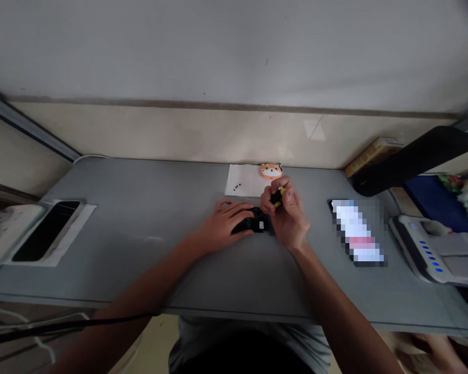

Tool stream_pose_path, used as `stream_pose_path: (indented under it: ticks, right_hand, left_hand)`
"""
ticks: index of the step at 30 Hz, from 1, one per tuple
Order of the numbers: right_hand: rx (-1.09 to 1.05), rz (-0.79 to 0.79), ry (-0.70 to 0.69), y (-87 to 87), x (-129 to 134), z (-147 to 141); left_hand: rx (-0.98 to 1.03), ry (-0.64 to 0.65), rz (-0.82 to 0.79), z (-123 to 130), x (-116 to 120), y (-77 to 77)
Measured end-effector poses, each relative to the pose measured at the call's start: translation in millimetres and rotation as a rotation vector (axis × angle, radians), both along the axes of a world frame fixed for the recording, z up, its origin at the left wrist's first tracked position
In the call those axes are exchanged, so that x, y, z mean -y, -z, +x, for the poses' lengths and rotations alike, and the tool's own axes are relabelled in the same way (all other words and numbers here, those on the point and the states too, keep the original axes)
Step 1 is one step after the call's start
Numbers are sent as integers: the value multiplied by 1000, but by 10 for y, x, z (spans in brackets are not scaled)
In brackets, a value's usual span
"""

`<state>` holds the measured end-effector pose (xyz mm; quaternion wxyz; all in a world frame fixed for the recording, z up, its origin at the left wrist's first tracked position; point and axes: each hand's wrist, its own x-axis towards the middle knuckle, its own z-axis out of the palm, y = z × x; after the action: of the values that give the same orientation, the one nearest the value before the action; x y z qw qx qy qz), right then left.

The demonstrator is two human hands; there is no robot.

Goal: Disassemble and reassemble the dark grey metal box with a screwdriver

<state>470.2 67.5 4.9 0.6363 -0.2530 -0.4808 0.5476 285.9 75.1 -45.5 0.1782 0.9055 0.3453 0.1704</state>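
A small black electronic device with a green circuit board showing lies flat on the desk. My left hand grips its left part, fingers across the far side and thumb along the near side. Above its right end, my right hand is closed round the black-and-yellow handle of a screwdriver. The shaft and tip are hard to make out, so I cannot tell whether they touch the device. Behind the hands, several tiny dark screws rest on a white sheet of paper.
An orange animal-face case sits on the paper's far right corner. A dark phone lies at left, a lit, blurred-out phone at right. Farther right are a power strip, a black cylinder and a box. A wall stands behind.
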Motion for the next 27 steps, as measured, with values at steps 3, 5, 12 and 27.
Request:
stream_pose_path:
  ticks: [3, 5, 12, 27]
  right_hand:
    - [7, -21, 33, -5, -4, 12]
    - [1, -22, 38, -7, -5, 6]
    - [-11, -23, 16, -11, -10, -4]
    - [-1, 3, 58, -4, -3, -18]
  left_hand:
    - [-9, -6, -9, 1, 7, -12]
    - [-14, -12, -14, 3, 10, -18]
    - [-11, -26, 1, 5, -4, -13]
    - [8, -36, 7, 14, -18, -5]
